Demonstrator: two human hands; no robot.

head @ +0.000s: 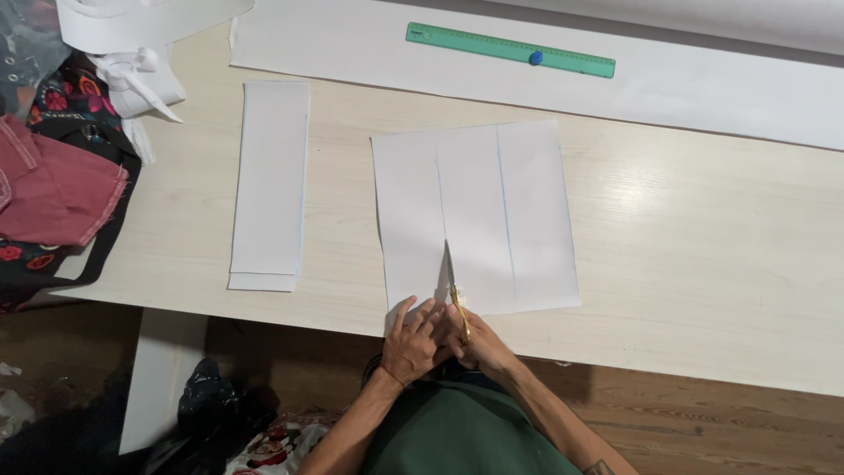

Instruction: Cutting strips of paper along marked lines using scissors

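- Down at the near edge, the person in a green top leans in, both hands close together at the table [703, 264] edge.
- Left hand [411, 341] lies flat, fingers spread, pressing the near left corner of the white paper sheet [475, 215] down.
- Right hand [479, 345] is closed around the gold handles of the scissors [454, 295], just beside the left hand, the two nearly touching.
- The scissors point away from the body, blades lying in the sheet along the left of two pencilled lines, tip a short way into the paper.
- The sheet stretches away from the hands across the pale wood table, its near edge right at the hands, marked into three long strips.
- To the left, well apart from the hands, a stack of cut paper strips [271, 185] lies lengthwise, one strip peeking out beneath at the near end.
- Further left, at the table's edge, pink cloth [53, 189] sits on dark flowered fabric [61, 101].
- At the far side, a large white paper roll sheet [703, 84] runs across the table, with a green ruler [510, 50] lying on it, carrying a blue knob in its middle.
- Far left corner: a heap of white paper scraps [141, 70].
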